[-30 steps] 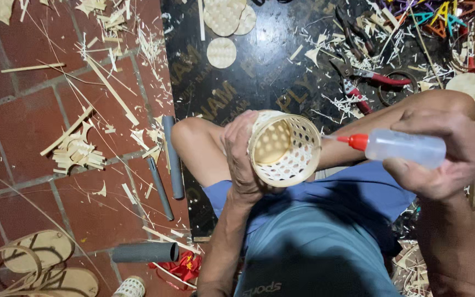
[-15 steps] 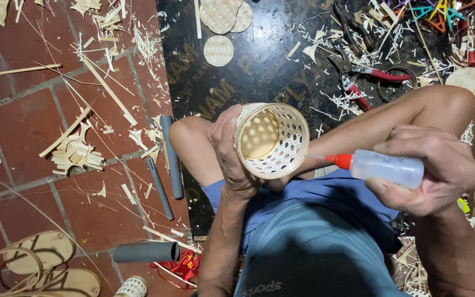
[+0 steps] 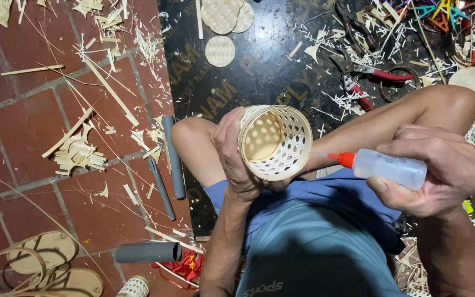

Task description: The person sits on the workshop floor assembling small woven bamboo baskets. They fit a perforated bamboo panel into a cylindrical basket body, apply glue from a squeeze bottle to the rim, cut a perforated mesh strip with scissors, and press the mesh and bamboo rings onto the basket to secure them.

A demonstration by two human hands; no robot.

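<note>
So the left hand [image 3: 236,157] has its fingers wrapped around the small pale woven bamboo basket [image 3: 275,142], a round openwork cup shape, holding it tipped sideways over the lap so the open mouth faces the camera. I'd guess that angle is there to keep the rim and side wall reachable. The right hand [image 3: 432,168] is closed around a soft translucent plastic squeeze bottle with a red nozzle [image 3: 383,166], lying level, its tip just touching the basket's right edge. Both forearms come up from below, elbows bent. Grey plastic tubes [image 3: 171,159] lie on the red tile floor [image 3: 23,104], red-handled cutters [image 3: 369,72] on the black board [image 3: 259,71].
</note>
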